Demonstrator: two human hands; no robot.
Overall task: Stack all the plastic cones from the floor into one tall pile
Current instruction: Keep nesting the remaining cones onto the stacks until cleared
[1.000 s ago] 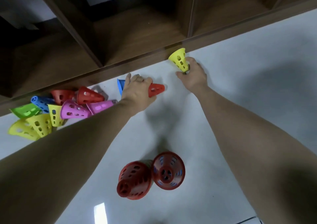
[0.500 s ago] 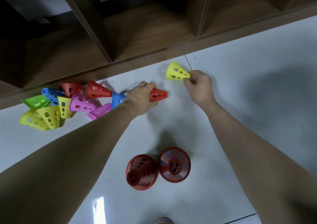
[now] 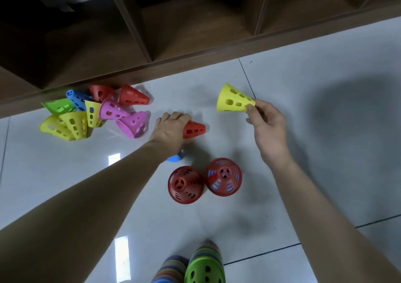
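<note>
Bare floor (image 3: 325,152) spreads right of my right hand (image 3: 265,123), which pinches a yellow cone (image 3: 233,99) by its tip. My left hand (image 3: 171,128) grips a red cone (image 3: 194,129), hiding most of a blue cone (image 3: 176,158) underneath.

We note: blue cone (image 3: 175,158) mostly hidden under left hand (image 3: 170,128) wrist. Red cone (image 3: 193,129) wide end covered by same hand. Striped stacks (image 3: 205,263) below red cone cut by bottom edge.
</note>
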